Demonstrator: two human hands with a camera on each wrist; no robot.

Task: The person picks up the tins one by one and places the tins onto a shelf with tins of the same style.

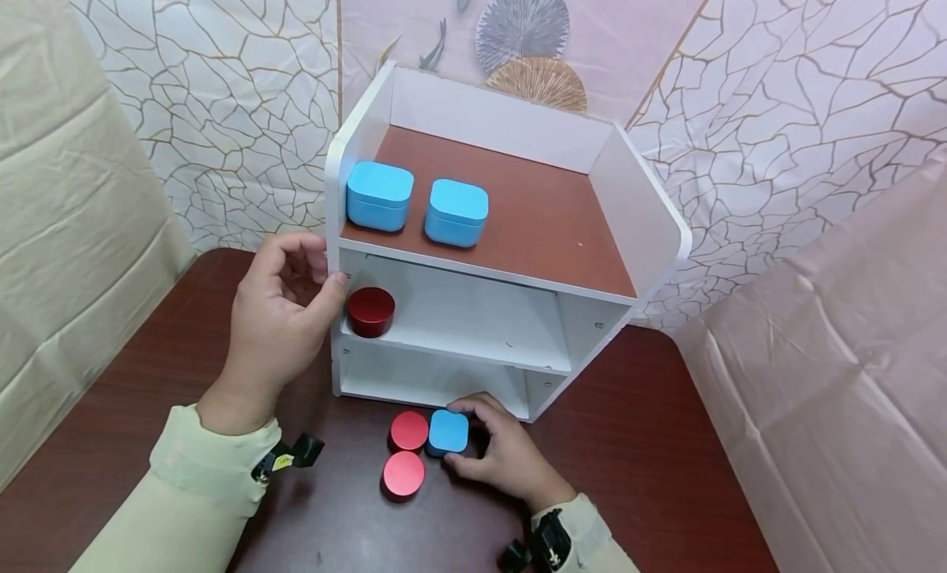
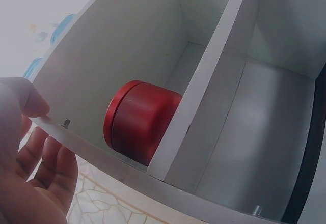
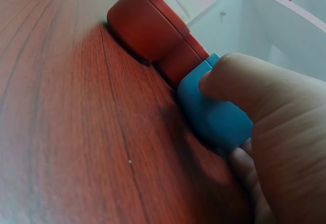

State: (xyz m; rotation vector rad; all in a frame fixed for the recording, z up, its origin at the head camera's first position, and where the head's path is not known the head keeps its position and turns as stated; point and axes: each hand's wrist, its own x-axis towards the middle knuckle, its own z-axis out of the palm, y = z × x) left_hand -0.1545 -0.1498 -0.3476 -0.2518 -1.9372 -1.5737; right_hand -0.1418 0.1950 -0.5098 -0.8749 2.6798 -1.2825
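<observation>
My right hand (image 1: 510, 456) pinches a small blue square tin (image 1: 448, 432) between thumb and fingers, down on the table. Two round red tins stand beside it: one red tin (image 1: 408, 431) right against its left side, the other red tin (image 1: 404, 474) nearer me. In the right wrist view the thumb presses the side of the blue tin (image 3: 214, 112). My left hand (image 1: 284, 310) grips the left side panel of a white shelf unit (image 2: 127, 175), thumb at its front edge and fingers outside. Just inside that panel, a dark red round tin (image 1: 371, 311) sits on the middle shelf.
On the shelf unit's brown top (image 1: 518, 203) stand two blue tins, one blue tin (image 1: 380, 196) in the left corner and another blue tin (image 1: 456, 213) to its right. The unit stands on a dark wooden table (image 1: 629, 474). Patterned cloth (image 1: 244, 88) hangs behind.
</observation>
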